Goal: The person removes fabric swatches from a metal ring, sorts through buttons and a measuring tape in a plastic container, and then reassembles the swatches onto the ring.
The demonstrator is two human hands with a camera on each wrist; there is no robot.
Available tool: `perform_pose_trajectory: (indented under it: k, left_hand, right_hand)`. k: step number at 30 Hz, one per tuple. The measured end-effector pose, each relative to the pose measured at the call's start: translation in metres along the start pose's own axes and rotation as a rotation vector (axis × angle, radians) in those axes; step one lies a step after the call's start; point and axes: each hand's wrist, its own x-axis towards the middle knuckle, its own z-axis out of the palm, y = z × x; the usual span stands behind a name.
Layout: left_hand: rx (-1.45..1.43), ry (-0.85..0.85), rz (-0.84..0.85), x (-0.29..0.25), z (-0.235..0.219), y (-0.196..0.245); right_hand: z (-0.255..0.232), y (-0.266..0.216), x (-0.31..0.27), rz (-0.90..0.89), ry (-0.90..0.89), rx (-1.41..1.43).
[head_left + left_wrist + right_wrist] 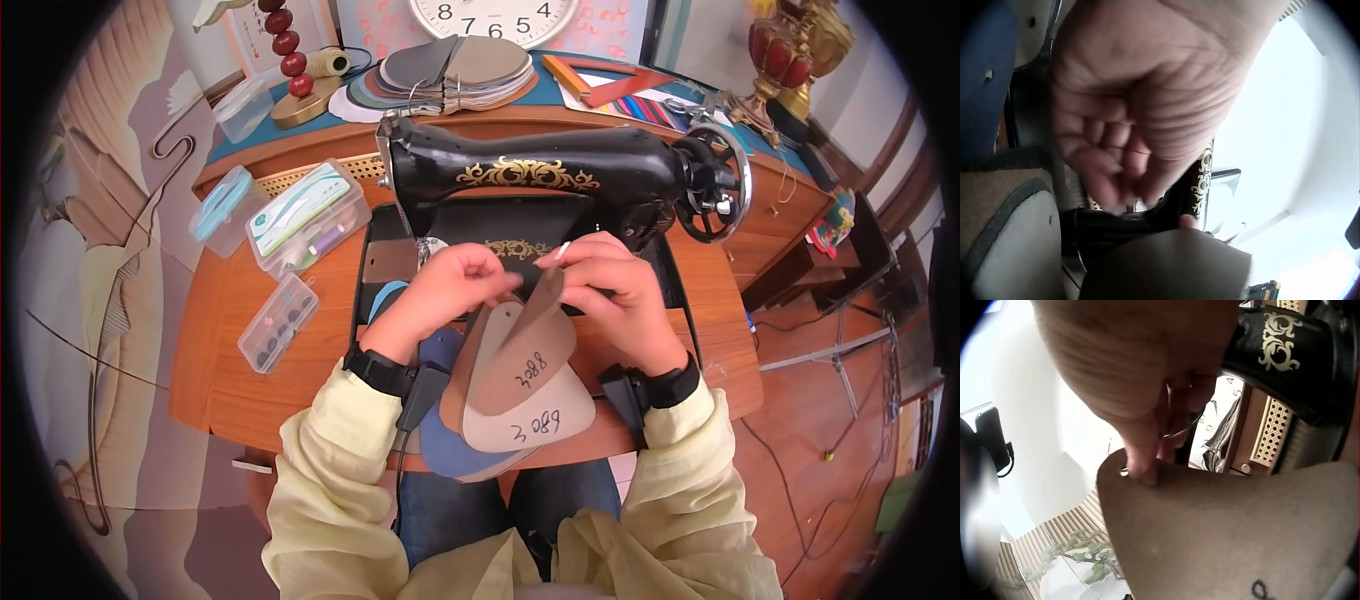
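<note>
In the head view my right hand (pixel 615 290) pinches the narrow top of a taupe leather swatch (pixel 545 312) and holds it up on a slant. The right wrist view shows my thumb on this swatch (pixel 1210 519), beside its punched hole. A thin metal ring (pixel 1182 432) shows at the fingers. My left hand (pixel 455 290) is just left of it, fingers loosely bent, with nothing visible between them in the left wrist view. Below both hands, a light beige swatch (pixel 570 400) with handwritten digits overlaps brown and blue swatches (pixel 450 445) at the table's front edge.
A black sewing machine (pixel 540 165) with gold ornament stands just beyond my hands, handwheel at right. Clear plastic boxes (pixel 310 225) and a small case of bobbins (pixel 280 325) lie to the left. Ringed swatch stacks (pixel 490 60) sit on the back shelf.
</note>
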Motion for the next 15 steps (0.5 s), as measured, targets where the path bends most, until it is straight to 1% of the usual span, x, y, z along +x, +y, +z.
perform_pose_trajectory:
  k: [1,2,5,9,10,12,15]
  left_hand:
    - [0.195,0.021,-0.026,-0.002,0.001,0.000]
    - [0.390,0.040,-0.051,-0.004,0.002,0.000]
    - [0.552,0.087,0.165,-0.005,0.002,-0.009]
    - [0.564,0.053,0.183,-0.006,0.003,-0.006]
    - [0.568,0.049,0.193,-0.004,0.002,-0.009]
    - [0.553,0.022,0.211,-0.003,0.002,-0.010]
    - [0.505,-0.036,0.229,-0.004,0.002,-0.009]
  right_hand:
    - [-0.004,0.000,0.001,-0.028,-0.032,0.071]
    - [-0.009,0.002,-0.001,0.010,-0.058,0.182]
    - [-0.007,-0.007,-0.007,0.176,0.109,0.692]
    - [-0.012,-0.008,-0.013,0.344,0.275,0.999]
    - [-0.011,-0.002,-0.015,0.295,0.306,0.930]
    - [-0.013,-0.001,-0.018,0.331,0.349,1.038]
    - [-0.017,0.005,-0.021,0.295,0.345,1.248]
